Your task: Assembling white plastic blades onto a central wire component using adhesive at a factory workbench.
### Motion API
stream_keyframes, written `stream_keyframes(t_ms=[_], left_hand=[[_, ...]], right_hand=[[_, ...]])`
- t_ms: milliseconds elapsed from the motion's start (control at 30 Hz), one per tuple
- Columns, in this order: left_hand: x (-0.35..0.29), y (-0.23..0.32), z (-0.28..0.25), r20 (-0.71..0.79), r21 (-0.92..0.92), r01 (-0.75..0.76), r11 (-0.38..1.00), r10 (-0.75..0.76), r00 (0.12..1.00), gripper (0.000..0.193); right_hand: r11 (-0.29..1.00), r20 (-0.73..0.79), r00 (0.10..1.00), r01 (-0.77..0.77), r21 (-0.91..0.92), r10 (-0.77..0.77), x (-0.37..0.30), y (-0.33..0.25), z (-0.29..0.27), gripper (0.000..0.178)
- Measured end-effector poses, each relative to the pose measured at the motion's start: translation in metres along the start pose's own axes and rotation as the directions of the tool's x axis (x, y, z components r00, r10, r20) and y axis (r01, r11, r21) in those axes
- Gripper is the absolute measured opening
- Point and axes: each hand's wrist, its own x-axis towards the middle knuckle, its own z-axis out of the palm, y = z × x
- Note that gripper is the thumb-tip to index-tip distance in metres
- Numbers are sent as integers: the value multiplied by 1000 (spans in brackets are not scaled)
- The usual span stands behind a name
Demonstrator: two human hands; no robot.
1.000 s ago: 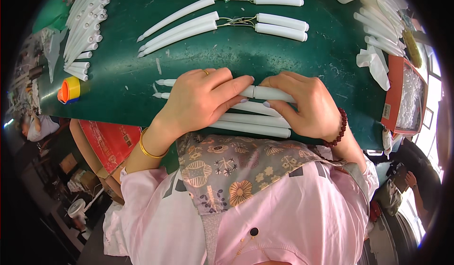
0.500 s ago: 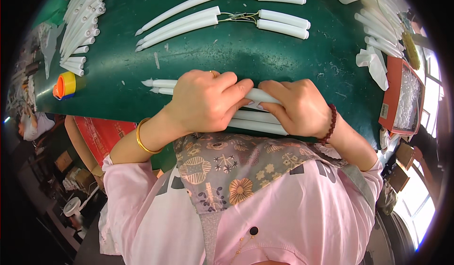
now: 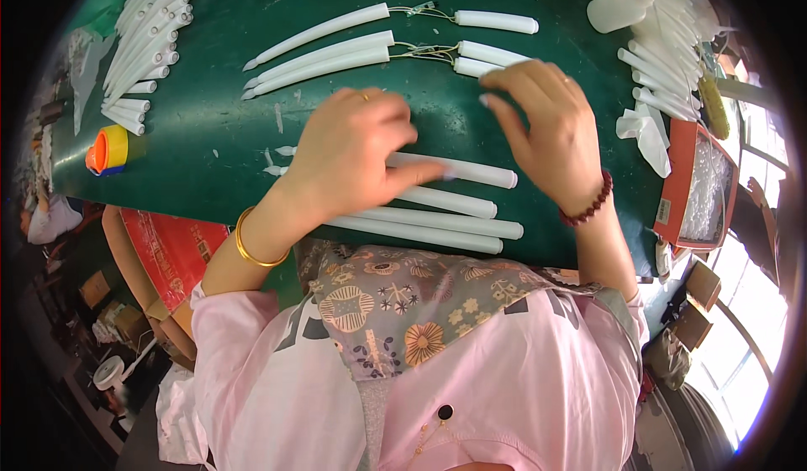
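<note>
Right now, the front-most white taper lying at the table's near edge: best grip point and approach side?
Judgement: grip the front-most taper near its blunt right end, coming from above with fingers pinching across its width. It lies flat, roughly left-right, and that end is bare; the left hand covers the left stretch, and the next taper lies close behind it. The right hand hovers nearest.
</note>
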Motion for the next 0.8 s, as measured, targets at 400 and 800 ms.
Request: stream_keyframes(t_ms=[400, 800], left_hand=[[8, -26, 1, -29, 25, 323, 946, -323, 946, 23], [13, -4, 8, -156, -199, 269, 943, -301, 941, 14]], right_hand=[[992, 0, 996, -87, -92, 88, -7, 4, 26, 28], [989, 81, 988, -136, 58, 131, -12, -11, 28, 42]])
